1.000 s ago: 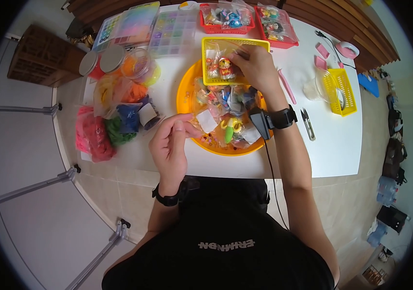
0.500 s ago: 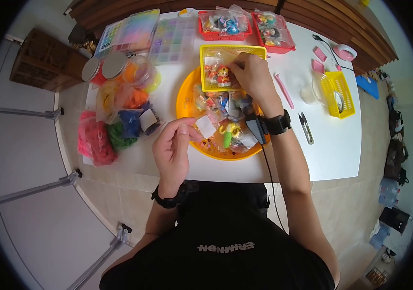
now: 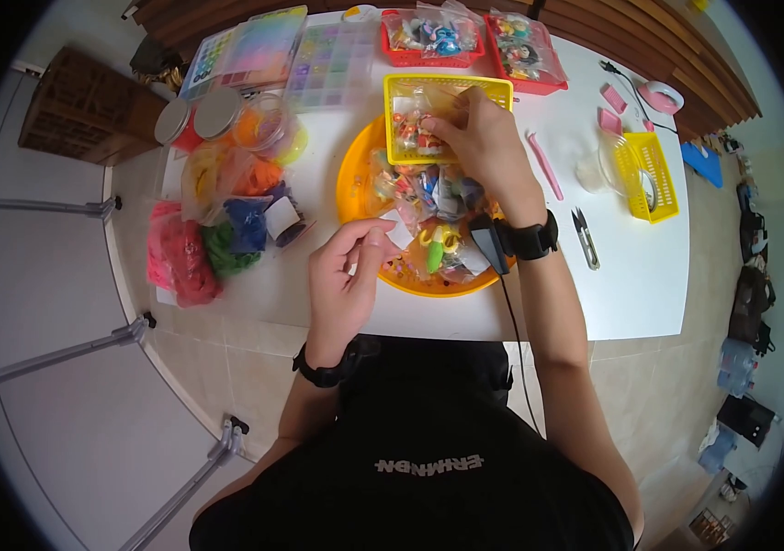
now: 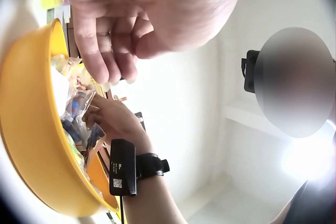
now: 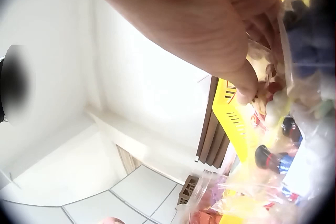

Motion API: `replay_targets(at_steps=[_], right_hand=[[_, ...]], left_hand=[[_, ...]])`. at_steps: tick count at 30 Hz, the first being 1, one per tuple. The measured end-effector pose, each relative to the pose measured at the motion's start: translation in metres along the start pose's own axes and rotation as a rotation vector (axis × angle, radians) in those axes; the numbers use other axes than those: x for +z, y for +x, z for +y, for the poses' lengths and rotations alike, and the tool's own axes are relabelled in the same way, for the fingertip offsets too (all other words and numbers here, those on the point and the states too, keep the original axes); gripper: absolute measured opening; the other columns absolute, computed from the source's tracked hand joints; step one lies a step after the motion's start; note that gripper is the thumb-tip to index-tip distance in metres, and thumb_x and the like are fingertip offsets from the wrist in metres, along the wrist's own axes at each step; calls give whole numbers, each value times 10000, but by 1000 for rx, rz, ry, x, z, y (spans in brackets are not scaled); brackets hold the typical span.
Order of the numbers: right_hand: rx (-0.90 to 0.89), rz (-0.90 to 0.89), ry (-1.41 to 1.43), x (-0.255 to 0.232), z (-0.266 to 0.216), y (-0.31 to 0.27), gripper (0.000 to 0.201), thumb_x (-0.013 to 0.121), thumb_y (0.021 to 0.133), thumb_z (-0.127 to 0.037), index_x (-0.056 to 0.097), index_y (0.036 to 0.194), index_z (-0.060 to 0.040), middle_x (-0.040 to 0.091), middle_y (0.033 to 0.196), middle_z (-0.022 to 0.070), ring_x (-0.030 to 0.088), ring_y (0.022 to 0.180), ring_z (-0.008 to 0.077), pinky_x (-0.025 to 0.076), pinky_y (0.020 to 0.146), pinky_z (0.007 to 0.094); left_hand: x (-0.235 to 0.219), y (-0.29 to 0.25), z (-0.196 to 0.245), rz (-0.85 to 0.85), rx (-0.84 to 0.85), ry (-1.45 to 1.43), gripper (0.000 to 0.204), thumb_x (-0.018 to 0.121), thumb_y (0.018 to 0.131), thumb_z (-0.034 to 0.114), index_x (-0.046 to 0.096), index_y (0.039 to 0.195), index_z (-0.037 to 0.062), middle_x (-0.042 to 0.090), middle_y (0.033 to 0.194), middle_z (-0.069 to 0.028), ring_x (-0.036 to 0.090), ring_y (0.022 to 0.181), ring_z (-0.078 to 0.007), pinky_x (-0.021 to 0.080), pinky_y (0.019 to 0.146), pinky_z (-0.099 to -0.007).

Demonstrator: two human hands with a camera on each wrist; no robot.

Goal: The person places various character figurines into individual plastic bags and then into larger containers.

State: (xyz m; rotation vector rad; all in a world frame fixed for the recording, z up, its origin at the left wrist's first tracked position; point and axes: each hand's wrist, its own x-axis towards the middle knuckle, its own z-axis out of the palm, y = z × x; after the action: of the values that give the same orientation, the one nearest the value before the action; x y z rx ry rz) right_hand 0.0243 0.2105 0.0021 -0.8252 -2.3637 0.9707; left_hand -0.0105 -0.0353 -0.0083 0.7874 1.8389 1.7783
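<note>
My right hand [image 3: 493,151] reaches into a yellow basket [image 3: 508,84] at the far side of an orange tray [image 3: 355,165]. Its thumb and curled fingers pinch a small red-and-white figurine [image 3: 428,142] in a clear bag; the fingers hide part of it. Other bagged figurines [image 3: 403,129] lie beside it in the basket. Over the tray's near left rim hovers my left hand [image 3: 344,280], its fingers loosely bent, with nothing held in the left wrist view. Below, the tray bears several bagged trinkets, including a yellow-and-green charm [image 3: 438,248] and a white card [image 3: 400,230].
Bags of coloured material [image 3: 185,257] and lidded jars [image 3: 217,112] crowd the left side. Behind stand a bead organizer [image 3: 329,69] and red baskets [image 3: 433,57]. To the right lie thread snips [image 3: 586,241], pink tweezers [image 3: 546,165] and another yellow basket [image 3: 654,174].
My right thumb and fingers have shifted left onto the red-and-white figurine, covering more of it. The left hand has drifted slightly right, toward the tray.
</note>
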Motion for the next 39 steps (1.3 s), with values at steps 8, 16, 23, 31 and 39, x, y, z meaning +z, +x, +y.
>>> replay_targets(at_steps=[8, 16, 23, 31, 39], right_hand=[[7, 67, -28, -34, -13, -25, 391, 708, 970, -279, 631, 1154, 58, 738, 1008, 187, 726, 795, 277, 560, 705, 355], [-10, -84, -181, -63, 6, -62, 279, 669, 915, -70, 673, 1190, -26, 712, 1077, 155, 660, 929, 298, 539, 871, 397], [-304, -152, -288, -57, 14, -69, 252, 711, 813, 6, 724, 1052, -75, 651, 1189, 138, 557, 1131, 369, 428, 1061, 483], [-270, -172, -50, -65, 28, -54, 138, 697, 857, 12, 647, 983, -16, 657, 1030, 129, 606, 1011, 328, 496, 943, 413], [175, -71, 459, -60, 22, -55, 127, 639, 998, -98, 593, 1003, 20, 662, 831, 75, 644, 726, 106, 518, 656, 268]], left_hand=[[10, 20, -3, -2, 323, 653, 316, 734, 874, 50, 653, 1179, 43, 675, 994, -122, 660, 952, -335, 528, 877, -417], [17, 24, -5, 5, 335, 641, 371, 765, 848, 77, 634, 1195, 73, 653, 1079, -108, 626, 1027, -336, 487, 915, -451], [30, 33, 1, -3, 359, 566, 259, 746, 872, 51, 667, 1118, 35, 680, 994, -118, 654, 919, -310, 519, 823, -402], [46, 53, 7, -112, 337, 504, 190, 744, 881, 42, 690, 1061, 11, 691, 982, -127, 648, 841, -288, 521, 757, -370], [61, 57, 6, -179, 180, 282, 337, 774, 890, 96, 637, 1185, 5, 716, 976, -144, 693, 830, -250, 543, 749, -356]])
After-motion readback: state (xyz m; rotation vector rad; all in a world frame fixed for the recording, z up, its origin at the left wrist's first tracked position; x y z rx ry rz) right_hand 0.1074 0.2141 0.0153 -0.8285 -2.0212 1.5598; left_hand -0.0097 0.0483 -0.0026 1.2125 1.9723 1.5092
